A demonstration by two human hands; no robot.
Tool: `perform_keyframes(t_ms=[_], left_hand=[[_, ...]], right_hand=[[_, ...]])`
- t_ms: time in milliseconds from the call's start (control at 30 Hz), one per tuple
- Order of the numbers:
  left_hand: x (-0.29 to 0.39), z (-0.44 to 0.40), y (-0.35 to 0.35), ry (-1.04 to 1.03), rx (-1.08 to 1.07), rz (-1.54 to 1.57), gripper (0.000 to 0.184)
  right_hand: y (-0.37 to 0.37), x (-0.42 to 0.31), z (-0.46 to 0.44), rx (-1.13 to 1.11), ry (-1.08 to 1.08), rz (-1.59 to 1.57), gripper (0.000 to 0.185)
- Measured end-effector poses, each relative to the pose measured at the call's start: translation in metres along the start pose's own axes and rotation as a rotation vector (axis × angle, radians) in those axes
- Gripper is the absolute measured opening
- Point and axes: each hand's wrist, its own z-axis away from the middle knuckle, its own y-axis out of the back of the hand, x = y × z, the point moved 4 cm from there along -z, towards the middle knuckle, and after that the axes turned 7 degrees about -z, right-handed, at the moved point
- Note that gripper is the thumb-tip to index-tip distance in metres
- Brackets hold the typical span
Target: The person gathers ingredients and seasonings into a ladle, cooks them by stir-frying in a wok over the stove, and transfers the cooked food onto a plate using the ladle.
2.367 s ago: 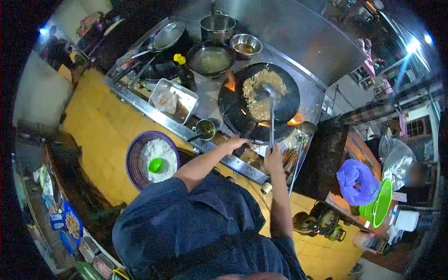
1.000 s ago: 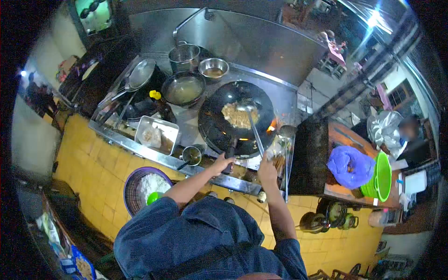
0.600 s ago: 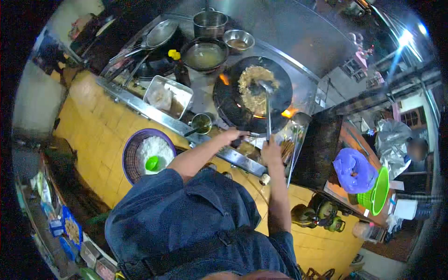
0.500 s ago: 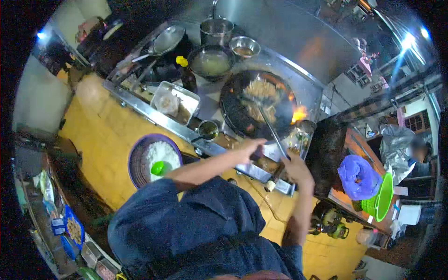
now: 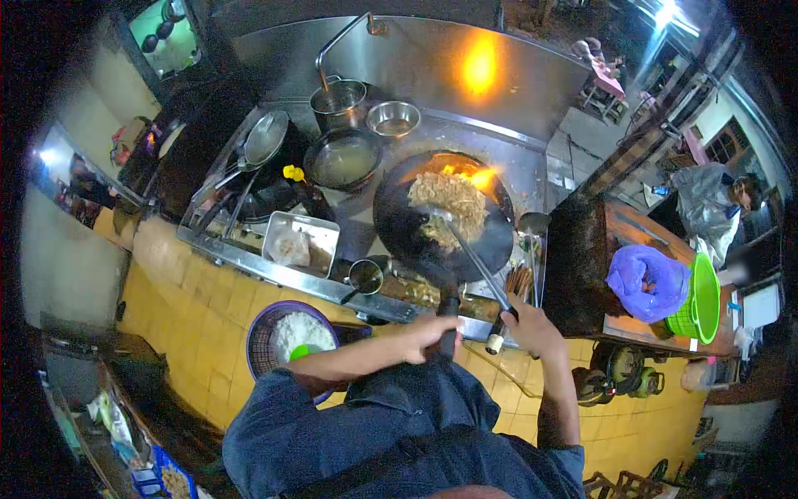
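Note:
My left hand (image 5: pixel 427 337) is closed round the dark handle (image 5: pixel 449 314) of a black wok (image 5: pixel 397 229). In my right hand (image 5: pixel 537 333) is the long metal handle of a wok spatula (image 5: pixel 484 268), whose head lies against the food. Brown strips that look like noodles (image 5: pixel 449 197) are heaped in the wok. Flame (image 5: pixel 484 178) rises along its far rim.
Left of the wok are a pan of pale liquid (image 5: pixel 342 164), a steel bowl (image 5: pixel 393 119), a tall pot (image 5: pixel 339 104) and a metal tray (image 5: pixel 320 245). A purple basket of rice (image 5: pixel 268 333) stands by the stove. A green basket (image 5: pixel 705 299) rests on the right-hand table.
My view has shifted. My left hand has come back toward my body, with the wok handle now showing in it. The food is bunched together, and flame has spread along the wok's far rim.

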Motion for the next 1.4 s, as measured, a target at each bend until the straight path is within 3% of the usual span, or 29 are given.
perform_keyframes(t_ms=[67,100,200,233,300,333,400,467,633,667,767,867,933,1000,1033,1067,1133,1200,1300,1333,1367,1400], left_hand=[[0.034,-0.005,0.014,-0.102,-0.036,-0.099,0.014],[0.033,-0.031,0.040,0.079,-0.027,0.193,0.015],[0.001,-0.049,0.063,-0.197,0.022,-0.053,0.019],[-0.010,-0.017,0.027,-0.080,0.088,0.132,0.019],[-0.027,0.009,0.017,0.101,0.122,0.006,0.018],[-0.027,0.017,0.012,0.045,0.039,0.006,0.016],[-0.029,-0.012,0.036,0.047,0.082,-0.001,0.018],[-0.031,-0.061,0.065,-0.203,0.107,-0.056,0.017],[-0.017,-0.131,0.121,-0.473,0.251,-0.261,0.012],[-0.025,-0.151,0.133,-0.384,0.154,-0.012,0.014],[-0.022,-0.141,0.128,-0.334,0.254,-0.124,0.019],[-0.023,-0.137,0.126,-0.304,0.248,-0.036,0.024],[-0.017,-0.127,0.118,-0.305,0.230,-0.105,0.014],[-0.030,-0.148,0.128,-0.244,0.145,-0.046,0.013],[-0.027,-0.131,0.114,-0.151,0.097,0.038,0.014],[-0.025,-0.133,0.112,-0.197,-0.004,0.016,0.015],[-0.027,-0.130,0.113,-0.219,0.119,-0.107,0.016],[-0.032,-0.140,0.121,-0.083,-0.012,-0.025,0.021],[-0.014,-0.135,0.133,-0.314,0.401,-0.375,0.050],[-0.014,-0.131,0.137,-0.365,0.523,-0.436,0.064],[-0.023,-0.137,0.152,-0.416,0.523,-0.613,0.077],[-0.028,-0.128,0.150,-0.406,0.569,-0.683,0.075]], right_hand=[[-0.001,0.004,-0.003,0.007,-0.025,0.063,0.045],[-0.003,0.006,-0.004,0.023,-0.047,0.128,0.044],[-0.023,0.010,-0.020,0.215,-0.073,0.248,0.044],[-0.021,0.007,-0.020,0.323,-0.108,0.321,0.043],[-0.001,-0.003,-0.003,0.397,-0.086,0.270,0.042],[0.000,-0.006,0.006,0.438,-0.062,0.215,0.041],[0.000,0.003,0.015,0.468,-0.008,0.190,0.041],[0.004,-0.007,0.027,0.535,0.061,0.040,0.041],[-0.042,0.002,-0.060,0.501,0.030,0.153,0.047],[-0.058,0.016,-0.089,0.452,-0.013,0.203,0.048],[-0.103,0.063,-0.128,0.427,-0.051,0.300,0.049],[-0.118,0.051,-0.100,0.361,-0.085,0.090,0.054],[-0.145,0.067,-0.102,0.322,-0.037,-0.119,0.055],[-0.185,0.099,-0.120,0.297,0.004,-0.138,0.057],[-0.166,0.076,-0.104,0.221,-0.104,-0.367,0.056],[-0.160,0.066,-0.091,0.239,-0.113,-0.424,0.051],[-0.152,0.048,-0.064,0.276,-0.127,-0.538,0.040],[-0.150,0.038,-0.059,0.252,-0.101,-0.297,0.038],[-0.167,0.050,-0.090,0.411,-0.092,-0.336,0.033],[-0.141,0.030,-0.066,0.416,-0.050,-0.471,0.031],[-0.141,0.030,-0.065,0.444,-0.043,-0.436,0.032],[-0.144,0.030,-0.068,0.473,-0.052,-0.405,0.033]])
